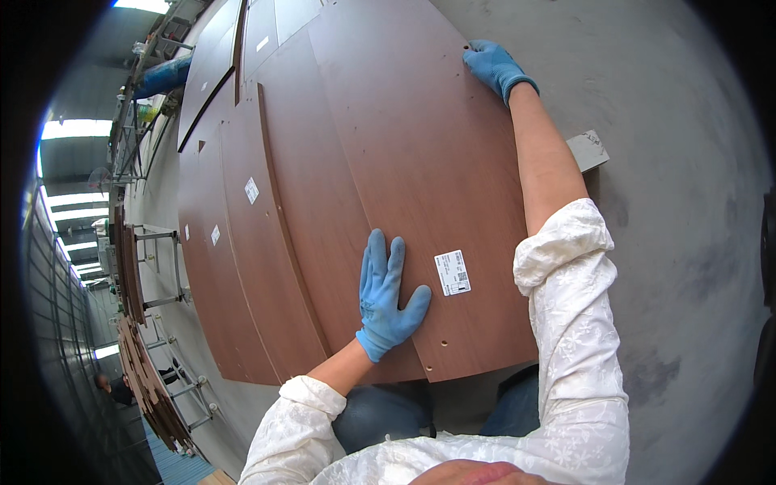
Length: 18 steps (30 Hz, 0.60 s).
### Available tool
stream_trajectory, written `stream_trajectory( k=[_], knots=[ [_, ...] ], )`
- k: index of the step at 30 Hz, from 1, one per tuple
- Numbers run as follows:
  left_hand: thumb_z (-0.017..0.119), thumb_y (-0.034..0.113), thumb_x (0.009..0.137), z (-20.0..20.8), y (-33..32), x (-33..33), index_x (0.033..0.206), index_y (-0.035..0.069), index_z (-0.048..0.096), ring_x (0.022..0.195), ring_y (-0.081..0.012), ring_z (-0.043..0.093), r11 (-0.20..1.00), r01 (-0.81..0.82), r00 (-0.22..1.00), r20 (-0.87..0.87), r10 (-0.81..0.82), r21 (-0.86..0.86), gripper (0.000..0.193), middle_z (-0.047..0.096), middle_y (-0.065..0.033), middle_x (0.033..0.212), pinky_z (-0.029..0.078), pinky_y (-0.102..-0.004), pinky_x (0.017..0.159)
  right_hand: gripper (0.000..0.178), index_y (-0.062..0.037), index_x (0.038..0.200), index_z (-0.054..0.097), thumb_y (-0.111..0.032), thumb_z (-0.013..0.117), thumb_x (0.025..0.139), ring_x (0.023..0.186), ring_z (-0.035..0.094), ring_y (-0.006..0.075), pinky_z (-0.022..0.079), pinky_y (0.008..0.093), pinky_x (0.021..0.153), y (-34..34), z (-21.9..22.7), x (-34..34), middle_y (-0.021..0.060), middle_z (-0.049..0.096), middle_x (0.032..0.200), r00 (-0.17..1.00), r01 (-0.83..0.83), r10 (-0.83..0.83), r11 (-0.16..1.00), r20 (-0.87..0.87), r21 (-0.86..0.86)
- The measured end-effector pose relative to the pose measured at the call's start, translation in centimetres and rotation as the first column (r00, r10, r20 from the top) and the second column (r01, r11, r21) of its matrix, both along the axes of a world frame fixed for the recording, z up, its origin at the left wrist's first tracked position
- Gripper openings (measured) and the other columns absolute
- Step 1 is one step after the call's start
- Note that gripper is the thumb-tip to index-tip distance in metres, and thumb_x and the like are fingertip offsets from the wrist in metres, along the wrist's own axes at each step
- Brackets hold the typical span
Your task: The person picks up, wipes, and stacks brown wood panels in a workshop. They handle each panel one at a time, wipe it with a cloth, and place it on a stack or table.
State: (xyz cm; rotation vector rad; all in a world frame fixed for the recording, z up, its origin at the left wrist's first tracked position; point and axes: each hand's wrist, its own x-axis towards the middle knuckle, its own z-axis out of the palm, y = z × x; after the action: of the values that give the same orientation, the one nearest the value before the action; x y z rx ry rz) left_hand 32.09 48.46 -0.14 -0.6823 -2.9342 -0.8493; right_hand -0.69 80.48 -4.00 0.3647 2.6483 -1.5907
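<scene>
A large reddish-brown wood panel (404,145) lies flat in front of me, with a white printed label (453,272) near its near end and small drilled holes. My left hand (386,295), in a blue work glove, rests on its surface with the fingers stretched out and the thumb apart. At the panel's far right edge, my right hand (495,66), gloved alike, has its fingers bent at the edge beside a small hole. The undersides of those fingers are hidden.
More brown panels (242,315) with labels lie to the left, some overlapping with raised edges. A pale block (588,150) sits by the right edge on the grey floor (679,242). Metal racks (166,299) with stacked boards (149,384) stand at far left, near another person (120,390).
</scene>
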Motion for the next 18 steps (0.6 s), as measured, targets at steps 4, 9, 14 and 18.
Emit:
stream_trajectory(
  k=[4,9,14,18],
  knots=[
    [0.069,0.028,0.087,0.1,0.1,-0.1,0.161,0.006,0.031,0.155,-0.0432,0.022,1.000,0.004,1.000,0.006,-0.004,0.000,0.086,0.017,-0.0293,0.167,0.021,-0.0511,0.124,0.047,-0.0083,0.131,0.066,-0.030,0.054,0.091,0.124,0.061,0.0371,0.044,0.0449,0.108,0.4,-0.1,-0.3,0.0200,0.066,0.134,0.999,-0.051,0.051,0.999,0.016,-0.013],
    [0.070,0.027,0.087,0.4,0.2,-0.2,0.161,0.005,0.030,0.155,-0.0434,0.021,1.000,0.012,1.000,-0.004,-0.012,-0.018,0.087,0.017,-0.0294,0.167,0.021,-0.0518,0.124,0.048,-0.0079,0.132,0.065,-0.032,0.052,0.093,0.124,0.061,0.0358,0.043,0.0451,0.109,0.3,-1.0,-1.1,0.0195,0.065,0.135,0.999,-0.031,0.031,0.999,-0.022,0.030],
    [0.068,0.023,0.086,0.5,0.4,-0.2,0.159,0.003,0.036,0.153,-0.0437,0.026,1.000,-0.002,1.000,-0.019,0.002,0.003,0.082,0.020,-0.0284,0.167,0.026,-0.0485,0.122,0.048,-0.0075,0.132,0.064,-0.035,0.051,0.095,0.124,0.060,0.0365,0.043,0.0455,0.109,0.8,-2.7,-2.5,0.0212,0.064,0.136,0.998,-0.059,0.059,0.998,0.003,0.014],
    [0.069,0.022,0.085,0.6,0.4,-0.4,0.158,0.002,0.036,0.153,-0.0442,0.027,1.000,0.008,0.999,-0.051,-0.008,0.001,0.082,0.022,-0.0296,0.165,0.026,-0.0488,0.122,0.050,-0.0058,0.131,0.065,-0.037,0.051,0.095,0.121,0.062,0.0379,0.044,0.0447,0.107,0.8,-3.5,-3.2,0.0218,0.065,0.134,0.992,-0.047,0.064,0.987,-0.111,0.154]
  ],
)
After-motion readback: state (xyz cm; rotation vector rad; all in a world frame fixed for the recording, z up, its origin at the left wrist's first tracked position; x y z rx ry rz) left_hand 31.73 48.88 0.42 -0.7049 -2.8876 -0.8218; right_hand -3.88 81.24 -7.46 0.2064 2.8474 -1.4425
